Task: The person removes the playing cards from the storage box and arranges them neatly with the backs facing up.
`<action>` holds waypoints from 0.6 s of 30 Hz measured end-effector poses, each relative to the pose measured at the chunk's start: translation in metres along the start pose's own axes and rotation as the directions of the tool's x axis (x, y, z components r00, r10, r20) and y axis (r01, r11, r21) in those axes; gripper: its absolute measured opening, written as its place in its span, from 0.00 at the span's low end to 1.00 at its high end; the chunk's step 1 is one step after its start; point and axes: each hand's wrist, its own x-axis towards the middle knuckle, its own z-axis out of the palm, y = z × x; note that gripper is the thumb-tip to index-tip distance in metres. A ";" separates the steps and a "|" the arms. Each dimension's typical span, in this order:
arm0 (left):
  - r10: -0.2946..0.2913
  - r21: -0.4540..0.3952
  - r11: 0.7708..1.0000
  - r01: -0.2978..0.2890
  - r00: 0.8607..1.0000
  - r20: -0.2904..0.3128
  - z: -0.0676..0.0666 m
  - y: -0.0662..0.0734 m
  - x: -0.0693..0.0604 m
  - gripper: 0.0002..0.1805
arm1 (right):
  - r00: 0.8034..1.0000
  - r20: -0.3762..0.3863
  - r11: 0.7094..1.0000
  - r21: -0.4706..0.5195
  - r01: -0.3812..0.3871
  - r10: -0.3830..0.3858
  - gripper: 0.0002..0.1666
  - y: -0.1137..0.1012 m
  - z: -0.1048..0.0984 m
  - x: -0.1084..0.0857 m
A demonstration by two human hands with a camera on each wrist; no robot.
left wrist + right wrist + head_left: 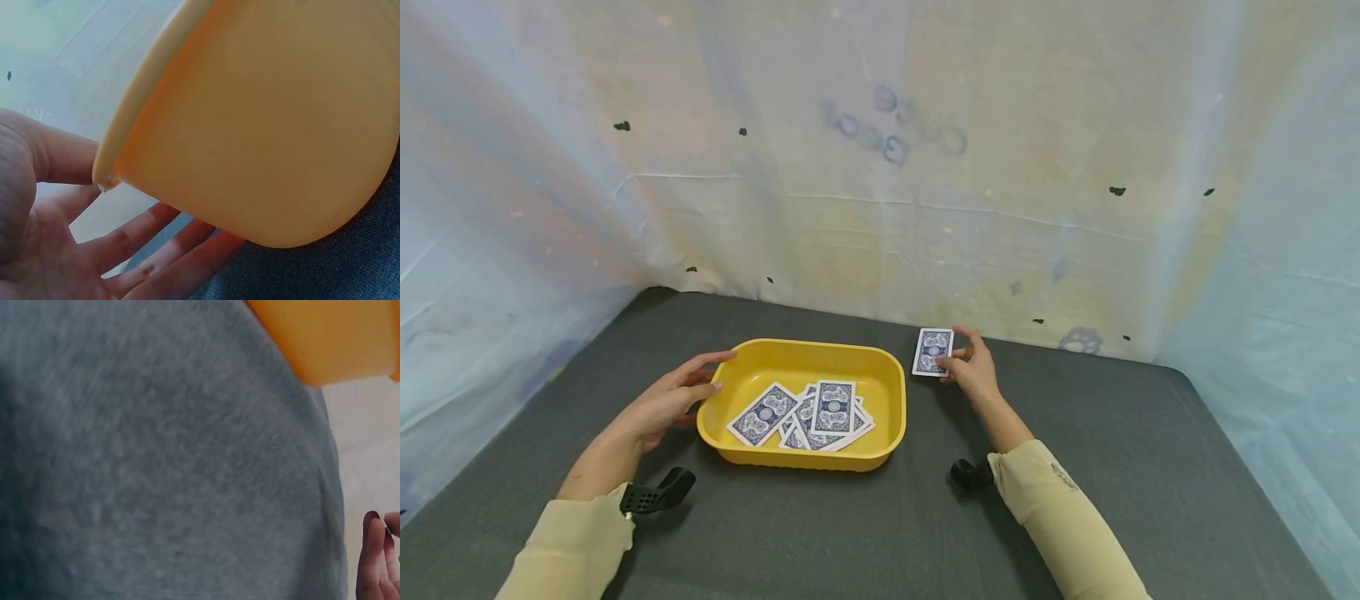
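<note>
A yellow plastic tub (pixel 801 457) stands on the dark table, with several blue-backed playing cards (pixel 833 408) lying loosely overlapped inside. At its left end my left hand (pixel 664 402) holds the rim. In the left wrist view, the thumb of the left hand (pixel 81 225) meets the rim and the other fingers reach along the outside of the wall. To the right of the tub, near the table's back edge, my right hand (pixel 973 367) pinches a playing card (pixel 934 350), back side up, between thumb and fingers. Only fingertips of the right hand (pixel 378 559) show in the right wrist view.
The dark grey table (pixel 1120 467) extends in front and to both sides. A pale, translucent sheet (pixel 925 208) with dark spots and faint writing hangs behind the table and along its sides. Black wrist devices (pixel 658 492) sit at both cuffs.
</note>
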 end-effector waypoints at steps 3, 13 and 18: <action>0.000 -0.001 1.000 0.000 1.000 -0.005 0.000 0.000 0.000 0.34 | 1.000 -0.002 0.999 -0.040 -0.008 0.008 0.41 0.006 0.001 0.004; -0.007 0.002 1.000 0.007 1.000 -0.011 0.001 0.000 -0.001 0.34 | 0.999 0.000 0.957 -0.289 -0.040 0.041 0.38 0.018 -0.004 0.013; -0.001 0.001 1.000 0.001 1.000 -0.007 0.000 0.000 -0.001 0.34 | 0.999 0.004 0.919 -0.393 -0.028 0.032 0.36 0.017 -0.004 0.015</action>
